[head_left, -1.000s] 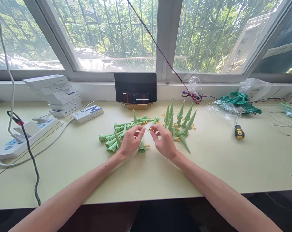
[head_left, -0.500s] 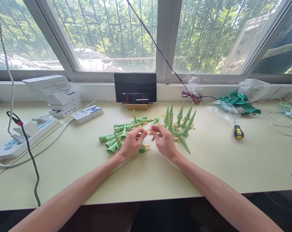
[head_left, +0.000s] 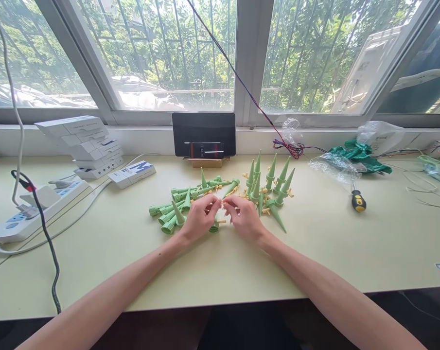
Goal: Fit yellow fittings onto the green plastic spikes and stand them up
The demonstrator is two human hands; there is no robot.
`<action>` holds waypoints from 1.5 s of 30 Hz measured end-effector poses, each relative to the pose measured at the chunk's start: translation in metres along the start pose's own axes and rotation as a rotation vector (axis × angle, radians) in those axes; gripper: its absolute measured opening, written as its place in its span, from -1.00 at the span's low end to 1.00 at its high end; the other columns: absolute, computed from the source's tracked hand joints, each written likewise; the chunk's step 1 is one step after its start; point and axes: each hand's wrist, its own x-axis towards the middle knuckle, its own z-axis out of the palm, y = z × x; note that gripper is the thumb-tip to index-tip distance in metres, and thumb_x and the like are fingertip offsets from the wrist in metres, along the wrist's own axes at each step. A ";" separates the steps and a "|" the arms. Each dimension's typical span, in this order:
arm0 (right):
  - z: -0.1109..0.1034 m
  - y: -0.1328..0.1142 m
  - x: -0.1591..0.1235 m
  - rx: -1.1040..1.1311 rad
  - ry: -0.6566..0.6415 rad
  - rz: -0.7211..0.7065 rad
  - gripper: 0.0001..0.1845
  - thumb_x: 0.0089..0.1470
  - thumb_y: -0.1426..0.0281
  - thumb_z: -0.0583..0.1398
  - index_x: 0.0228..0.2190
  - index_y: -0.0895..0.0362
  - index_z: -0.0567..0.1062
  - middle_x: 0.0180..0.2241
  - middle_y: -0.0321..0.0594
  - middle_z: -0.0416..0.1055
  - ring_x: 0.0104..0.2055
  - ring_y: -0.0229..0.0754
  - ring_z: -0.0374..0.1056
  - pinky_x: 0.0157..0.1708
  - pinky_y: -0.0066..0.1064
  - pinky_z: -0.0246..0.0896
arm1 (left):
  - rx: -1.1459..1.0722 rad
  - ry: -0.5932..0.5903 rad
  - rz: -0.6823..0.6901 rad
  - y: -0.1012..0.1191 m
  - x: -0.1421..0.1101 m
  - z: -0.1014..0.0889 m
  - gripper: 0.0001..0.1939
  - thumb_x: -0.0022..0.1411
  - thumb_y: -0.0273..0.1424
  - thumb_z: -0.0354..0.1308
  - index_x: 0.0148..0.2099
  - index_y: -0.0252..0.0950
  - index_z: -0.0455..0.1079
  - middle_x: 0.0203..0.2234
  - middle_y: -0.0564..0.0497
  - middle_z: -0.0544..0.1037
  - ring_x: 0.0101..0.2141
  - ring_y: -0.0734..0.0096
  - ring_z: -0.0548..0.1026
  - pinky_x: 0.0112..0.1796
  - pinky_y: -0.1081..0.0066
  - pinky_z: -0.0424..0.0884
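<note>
With the meeting fingertips serving as the clock's centre, the left hand [head_left: 204,215] is curling at 8 o'clock, thumb and forefinger almost touching; whether it is gripping anything, I cannot tell. The right hand [head_left: 244,215] is curling at 4 o'clock, its thumb and forefinger pinching a small yellow piece [head_left: 223,202], mostly hidden. A heap of green tubes and cones [head_left: 178,214] is lying on the surface [head_left: 220,272] at 9 to 11 o'clock. Green spikes [head_left: 271,176] with yellow pegs are clustering at 2 o'clock, most standing upright. A screwdriver [head_left: 359,201] is lying well apart at 3 o'clock.
</note>
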 end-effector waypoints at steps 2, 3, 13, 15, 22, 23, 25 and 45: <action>0.000 0.000 0.000 -0.006 0.000 0.000 -0.76 0.25 0.33 0.03 -0.29 0.13 0.47 -0.35 -0.19 0.44 -0.39 -0.23 0.35 -0.43 -0.44 0.26 | -0.002 -0.004 0.007 0.000 0.000 0.000 -0.73 0.35 -0.33 0.01 -0.39 -0.31 0.34 -0.52 0.08 0.38 -0.50 0.51 0.29 -0.50 0.50 0.23; 0.000 0.000 0.000 -0.006 0.001 0.000 -0.76 0.25 0.34 0.03 -0.29 0.13 0.47 -0.36 -0.19 0.44 -0.39 -0.23 0.35 -0.43 -0.44 0.26 | -0.004 -0.005 0.008 0.000 0.000 0.000 -0.73 0.35 -0.33 0.01 -0.39 -0.31 0.34 -0.51 0.08 0.38 -0.50 0.51 0.30 -0.50 0.50 0.23; 0.000 0.001 0.001 -0.012 0.009 -0.007 -0.77 0.24 0.34 0.04 -0.29 0.15 0.47 -0.35 -0.20 0.45 -0.41 -0.25 0.35 -0.41 -0.43 0.25 | 0.009 -0.010 0.018 0.000 0.000 -0.001 -0.71 0.35 -0.29 0.00 -0.37 -0.31 0.37 -0.49 0.05 0.41 -0.47 0.48 0.32 -0.47 0.48 0.26; 0.000 0.002 0.001 -0.021 0.016 -0.004 -0.77 0.24 0.34 0.05 -0.29 0.14 0.48 -0.34 -0.20 0.46 -0.41 -0.25 0.35 -0.41 -0.43 0.25 | 0.022 -0.009 0.013 0.000 0.000 -0.001 -0.71 0.35 -0.29 0.00 -0.38 -0.30 0.37 -0.50 0.05 0.41 -0.48 0.48 0.32 -0.46 0.48 0.26; -0.001 -0.001 0.000 -0.042 0.033 0.008 -0.77 0.22 0.29 0.08 -0.31 0.13 0.49 -0.34 -0.20 0.48 -0.41 -0.25 0.35 -0.41 -0.43 0.26 | 0.070 -0.004 -0.005 -0.002 0.001 -0.001 -0.71 0.35 -0.28 -0.01 -0.38 -0.30 0.36 -0.52 0.06 0.39 -0.51 0.48 0.30 -0.49 0.48 0.23; -0.001 -0.001 0.000 -0.043 0.034 0.007 -0.77 0.22 0.29 0.08 -0.31 0.13 0.49 -0.34 -0.20 0.48 -0.41 -0.24 0.35 -0.41 -0.43 0.25 | 0.070 -0.006 -0.009 -0.002 0.001 -0.001 -0.71 0.35 -0.28 -0.01 -0.38 -0.30 0.37 -0.52 0.06 0.40 -0.51 0.48 0.30 -0.49 0.48 0.24; -0.001 -0.002 0.000 -0.043 0.032 0.005 -0.77 0.22 0.29 0.08 -0.32 0.14 0.48 -0.34 -0.20 0.47 -0.40 -0.24 0.35 -0.42 -0.44 0.25 | 0.067 -0.012 -0.021 -0.002 0.001 0.000 -0.71 0.35 -0.29 -0.01 -0.37 -0.31 0.38 -0.51 0.05 0.41 -0.50 0.48 0.31 -0.48 0.47 0.24; -0.007 0.000 0.002 -0.149 0.084 0.045 -0.75 0.23 0.32 0.03 -0.39 0.12 0.44 -0.46 -0.23 0.43 -0.49 -0.23 0.30 -0.43 -0.41 0.18 | 0.130 -0.046 -0.041 -0.002 0.001 -0.002 -0.73 0.29 -0.22 0.05 -0.37 -0.27 0.36 -0.68 0.17 0.23 -0.62 0.54 0.15 -0.53 0.48 0.13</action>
